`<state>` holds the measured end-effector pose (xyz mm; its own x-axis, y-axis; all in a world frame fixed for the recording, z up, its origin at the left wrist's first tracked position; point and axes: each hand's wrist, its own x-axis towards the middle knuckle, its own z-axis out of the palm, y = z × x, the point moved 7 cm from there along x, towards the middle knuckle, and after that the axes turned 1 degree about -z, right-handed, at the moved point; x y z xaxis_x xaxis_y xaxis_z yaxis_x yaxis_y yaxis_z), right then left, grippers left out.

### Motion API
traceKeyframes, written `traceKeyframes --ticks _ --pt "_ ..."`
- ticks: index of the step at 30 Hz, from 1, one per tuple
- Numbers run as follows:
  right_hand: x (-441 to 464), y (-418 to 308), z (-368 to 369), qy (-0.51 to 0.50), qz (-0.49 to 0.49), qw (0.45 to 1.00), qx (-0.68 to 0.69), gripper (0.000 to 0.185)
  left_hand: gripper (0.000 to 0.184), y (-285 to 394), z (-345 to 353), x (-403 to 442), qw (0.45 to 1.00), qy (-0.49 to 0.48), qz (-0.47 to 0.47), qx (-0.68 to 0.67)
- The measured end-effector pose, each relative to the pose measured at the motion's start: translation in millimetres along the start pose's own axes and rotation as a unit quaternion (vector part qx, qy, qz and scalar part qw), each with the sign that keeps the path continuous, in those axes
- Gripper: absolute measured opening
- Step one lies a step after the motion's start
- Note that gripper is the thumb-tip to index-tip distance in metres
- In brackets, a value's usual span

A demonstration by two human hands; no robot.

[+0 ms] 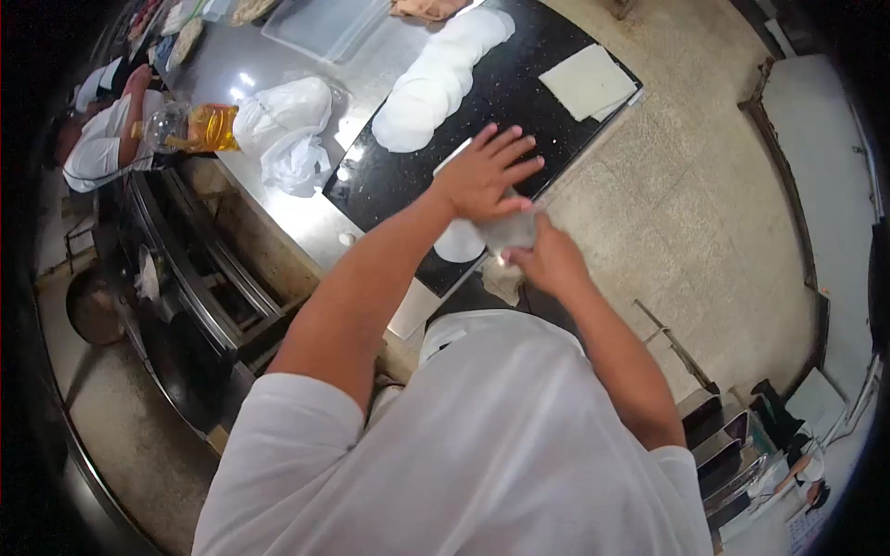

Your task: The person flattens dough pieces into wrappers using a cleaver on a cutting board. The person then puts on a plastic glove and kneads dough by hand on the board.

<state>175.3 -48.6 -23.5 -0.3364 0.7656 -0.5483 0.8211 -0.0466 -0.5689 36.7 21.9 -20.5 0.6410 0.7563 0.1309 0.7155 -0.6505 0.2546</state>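
Observation:
Fingers spread, my left hand (487, 176) is over the near part of a black board (380, 190). A white edge (451, 156) of something shows just behind it. My right hand (549, 257) is closed at the board's right edge, gripping a pale, flat, blurred piece (510, 232) that reaches under my left hand; I cannot make out its kind. A thin white round (460, 243), like a dough sheet, lies on the board below my left wrist. Farther off, several overlapping white rounds (417, 107) form a row.
A stack of square pale sheets (588, 82) lies at the board's far right corner. To the left are a white plastic bag (286, 111), a bottle of yellow oil (211, 127) and a clear tray (324, 28). Another person (107, 139) is at far left, near a wok (95, 306).

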Motion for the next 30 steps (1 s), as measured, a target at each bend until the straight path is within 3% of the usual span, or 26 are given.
traceKeyframes --ticks 3,5,8,10,14,17,18,21,23,27,30 --pt "-48 33 58 -0.068 0.011 0.996 0.057 0.071 0.066 47 14 -43 0.999 -0.029 -0.003 -0.039" --pt "-47 42 62 -0.091 0.035 0.991 0.090 0.071 0.066 79 18 -40 0.990 -0.092 0.056 -0.091" --pt "-38 37 25 -0.049 0.089 0.994 0.043 0.069 0.065 52 18 -8 0.997 -0.039 0.046 -0.044" --pt "-5 21 -10 -0.005 0.025 0.999 -0.026 0.069 0.063 34 6 10 0.999 -0.033 0.037 0.006" --pt "10 13 -15 0.018 0.000 0.999 -0.046 0.070 0.067 11 -3 17 1.000 0.027 0.012 0.001" --pt "-35 1 27 -0.009 -0.022 0.990 0.136 0.074 0.073 33 -1 -26 0.998 -0.038 0.013 -0.050" --pt "-46 1 44 -0.012 -0.027 0.990 0.137 0.074 0.072 45 8 -50 0.994 -0.099 0.024 -0.048" --pt "-44 21 76 -0.065 0.058 0.987 0.135 0.071 0.070 54 19 -56 0.989 -0.096 0.068 -0.086" --pt "-40 23 47 0.028 0.088 0.995 0.036 0.068 0.070 49 18 -24 0.991 -0.084 0.106 -0.018" --pt "-3 12 -12 0.064 0.074 0.995 0.003 0.069 0.069 22 -4 26 0.994 0.031 0.104 0.009" --pt "-10 2 -11 0.121 0.066 0.990 0.020 0.069 0.069 10 -27 30 0.989 0.107 0.087 0.049"
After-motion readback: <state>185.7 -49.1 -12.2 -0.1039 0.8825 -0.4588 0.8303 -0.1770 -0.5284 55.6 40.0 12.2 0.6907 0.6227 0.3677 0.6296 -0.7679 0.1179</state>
